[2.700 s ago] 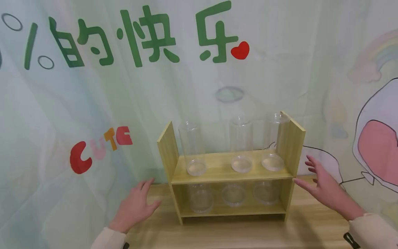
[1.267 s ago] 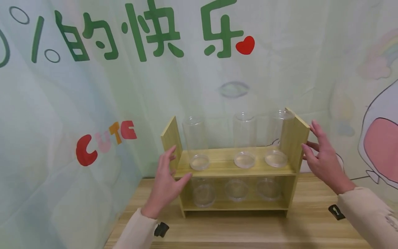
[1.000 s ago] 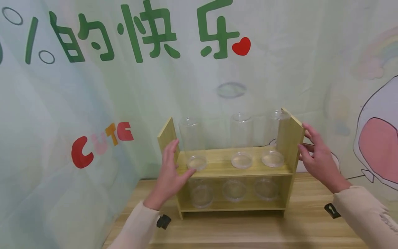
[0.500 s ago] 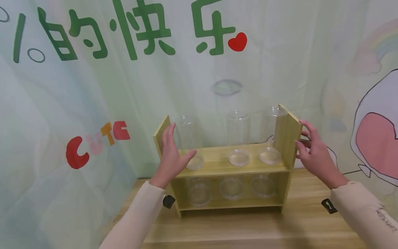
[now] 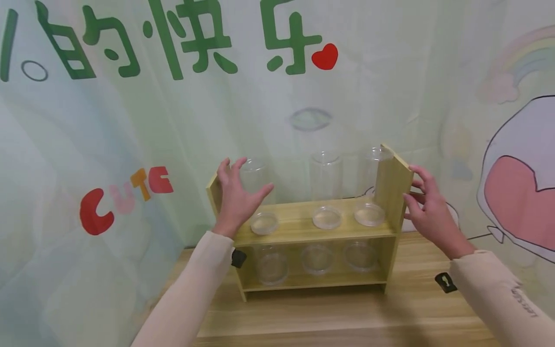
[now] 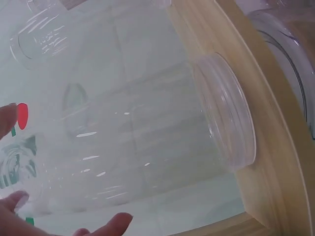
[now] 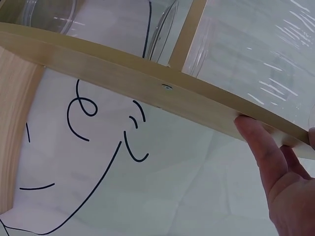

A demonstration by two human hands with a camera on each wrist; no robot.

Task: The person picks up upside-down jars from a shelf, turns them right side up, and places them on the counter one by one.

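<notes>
A two-tier wooden shelf (image 5: 299, 233) stands on the table, with clear cylindrical jars on both levels. My left hand (image 5: 238, 200) is spread beside the upper-left jar (image 5: 264, 223), thumb apart from the fingers. In the left wrist view, its fingertips (image 6: 118, 223) are near one end of the jar (image 6: 133, 142), whose thick round base rests on the board; no firm grip shows. My right hand (image 5: 431, 212) touches the shelf's right side panel (image 5: 394, 188) near its upper front corner. The right wrist view shows a fingertip (image 7: 246, 123) against the panel.
A middle jar (image 5: 327, 218) and a right jar (image 5: 369, 215) share the upper level. Several more, such as the lower-left jar (image 5: 272, 269), stand below. The wooden table (image 5: 303, 318) extends in front; a printed curtain (image 5: 173, 120) hangs behind.
My left hand has risen from left of the shelf to beside the upper-left jar's top. My right hand has moved up onto the right panel and stays there. The jars keep their places.
</notes>
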